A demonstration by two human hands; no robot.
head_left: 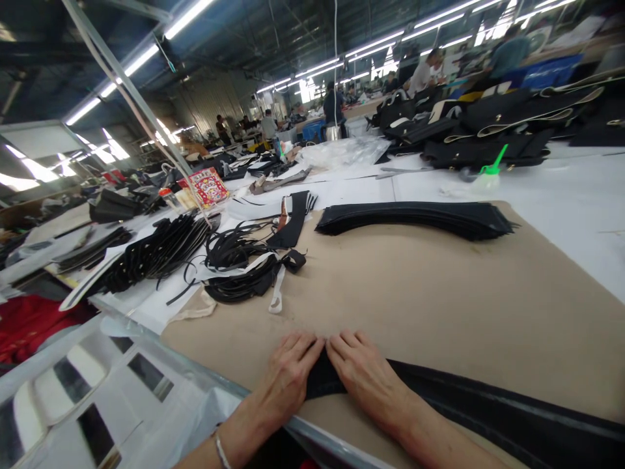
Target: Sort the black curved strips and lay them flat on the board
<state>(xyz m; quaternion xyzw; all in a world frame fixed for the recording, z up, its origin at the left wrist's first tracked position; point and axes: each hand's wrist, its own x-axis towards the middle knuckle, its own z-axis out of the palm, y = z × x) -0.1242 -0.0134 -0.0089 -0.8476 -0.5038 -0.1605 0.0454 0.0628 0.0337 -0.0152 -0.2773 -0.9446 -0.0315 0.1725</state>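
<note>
My left hand (289,376) and my right hand (365,374) lie side by side at the near edge of a tan cardboard sheet (415,286). Both press down with bent fingers on the end of a long black strip (488,404) that runs off to the right. The fingertips of both hands almost touch over the strip's end. Whether the fingers pinch the strip or only press it flat is unclear.
A curved stack of black strips (415,218) lies at the far side of the cardboard. Bundles of thin black straps (239,260) and more strap piles (151,254) sit left. A green-capped bottle (491,170), black bags (488,130) and other workers (424,71) are farther back.
</note>
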